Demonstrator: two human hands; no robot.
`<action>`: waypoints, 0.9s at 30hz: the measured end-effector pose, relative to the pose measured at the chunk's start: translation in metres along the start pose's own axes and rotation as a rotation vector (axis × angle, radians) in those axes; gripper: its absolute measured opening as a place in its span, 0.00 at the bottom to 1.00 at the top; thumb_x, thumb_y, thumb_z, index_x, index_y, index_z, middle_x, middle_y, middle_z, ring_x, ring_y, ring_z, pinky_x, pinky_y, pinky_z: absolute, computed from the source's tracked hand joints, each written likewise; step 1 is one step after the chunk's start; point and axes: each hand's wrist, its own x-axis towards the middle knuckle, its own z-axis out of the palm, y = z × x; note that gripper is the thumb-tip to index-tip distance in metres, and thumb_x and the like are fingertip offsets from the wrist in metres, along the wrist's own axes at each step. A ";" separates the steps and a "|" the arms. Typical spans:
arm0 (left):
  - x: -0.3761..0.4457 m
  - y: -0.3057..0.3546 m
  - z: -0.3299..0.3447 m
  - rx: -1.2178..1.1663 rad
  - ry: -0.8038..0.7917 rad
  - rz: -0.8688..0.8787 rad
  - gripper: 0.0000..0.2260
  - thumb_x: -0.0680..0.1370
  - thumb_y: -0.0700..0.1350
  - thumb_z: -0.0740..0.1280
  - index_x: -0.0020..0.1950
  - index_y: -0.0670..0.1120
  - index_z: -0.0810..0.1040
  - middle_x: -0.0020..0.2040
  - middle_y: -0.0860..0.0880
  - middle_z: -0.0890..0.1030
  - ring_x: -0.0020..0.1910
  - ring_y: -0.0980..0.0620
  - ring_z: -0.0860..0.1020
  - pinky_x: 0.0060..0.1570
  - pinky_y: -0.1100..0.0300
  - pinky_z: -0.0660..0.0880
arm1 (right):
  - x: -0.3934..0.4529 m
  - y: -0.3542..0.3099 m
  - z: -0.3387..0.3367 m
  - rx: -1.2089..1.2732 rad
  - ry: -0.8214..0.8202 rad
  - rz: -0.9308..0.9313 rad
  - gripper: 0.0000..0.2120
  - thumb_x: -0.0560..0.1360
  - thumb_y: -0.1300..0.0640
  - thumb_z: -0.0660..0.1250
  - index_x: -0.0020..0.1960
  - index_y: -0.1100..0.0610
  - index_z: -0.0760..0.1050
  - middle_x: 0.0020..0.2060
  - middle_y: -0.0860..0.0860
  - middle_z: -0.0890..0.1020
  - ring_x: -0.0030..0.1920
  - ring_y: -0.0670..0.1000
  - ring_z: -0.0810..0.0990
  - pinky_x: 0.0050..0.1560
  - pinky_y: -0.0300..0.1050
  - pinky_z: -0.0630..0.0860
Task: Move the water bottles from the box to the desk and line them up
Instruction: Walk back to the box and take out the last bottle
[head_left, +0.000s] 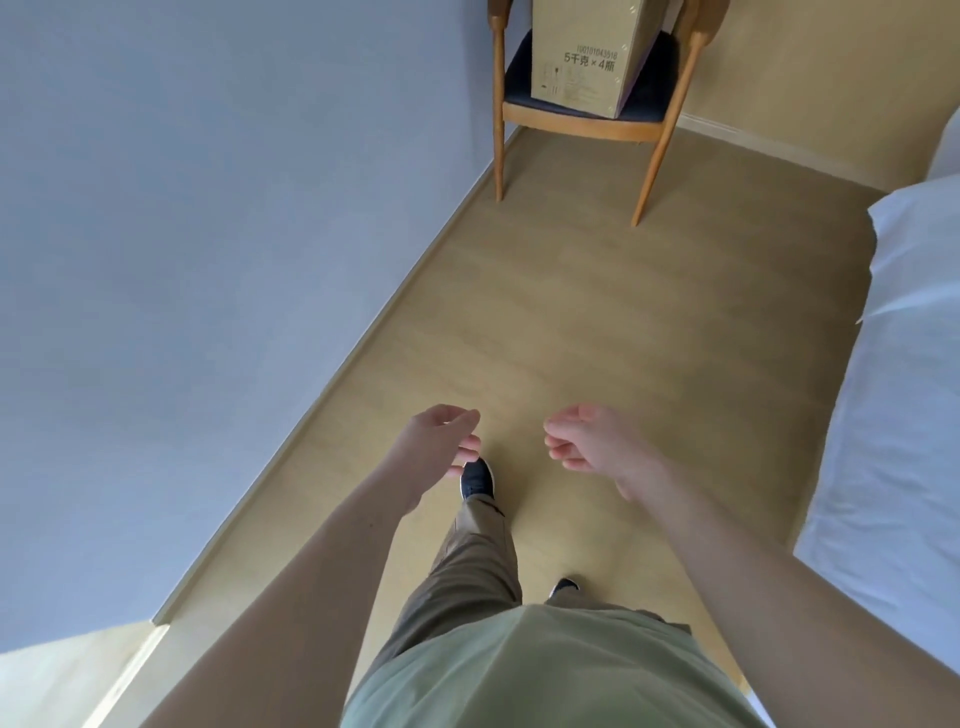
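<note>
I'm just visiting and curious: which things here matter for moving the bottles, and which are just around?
Part of the job:
- cardboard box, standing on the chair seat
- left hand and right hand, both holding nothing

Just around:
- wooden chair
- bed with white bedding
- wall
- floor

No bottles or desk clearly in view.

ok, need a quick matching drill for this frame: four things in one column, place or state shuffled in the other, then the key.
Things:
1. cardboard box
2. wooden chair
3. white bedding
4. hands: left hand, right hand

Places or states:
A. along the right edge of the view
B. held out above the floor, holding nothing
C. on the dark seat cushion
D. at the far end of the floor, beside the blue-grey wall

Pairs: 1-C, 2-D, 3-A, 4-B
</note>
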 end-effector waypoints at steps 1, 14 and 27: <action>0.014 0.011 -0.004 0.009 -0.012 0.006 0.09 0.83 0.52 0.67 0.58 0.49 0.79 0.48 0.48 0.85 0.44 0.52 0.84 0.43 0.59 0.80 | 0.012 -0.012 -0.001 0.005 0.018 -0.001 0.04 0.77 0.56 0.69 0.50 0.55 0.80 0.41 0.48 0.86 0.39 0.44 0.85 0.51 0.46 0.83; 0.164 0.159 -0.066 0.167 -0.183 0.045 0.11 0.83 0.53 0.65 0.60 0.49 0.79 0.50 0.48 0.85 0.51 0.49 0.84 0.56 0.52 0.80 | 0.129 -0.152 -0.010 0.124 0.178 0.036 0.06 0.78 0.57 0.68 0.52 0.59 0.80 0.41 0.51 0.84 0.42 0.48 0.83 0.56 0.52 0.81; 0.262 0.257 -0.068 0.241 -0.200 0.039 0.11 0.83 0.53 0.65 0.60 0.49 0.79 0.52 0.47 0.85 0.53 0.49 0.84 0.58 0.51 0.81 | 0.233 -0.231 -0.059 0.184 0.184 0.049 0.07 0.76 0.56 0.68 0.52 0.58 0.80 0.42 0.51 0.85 0.44 0.49 0.84 0.56 0.51 0.81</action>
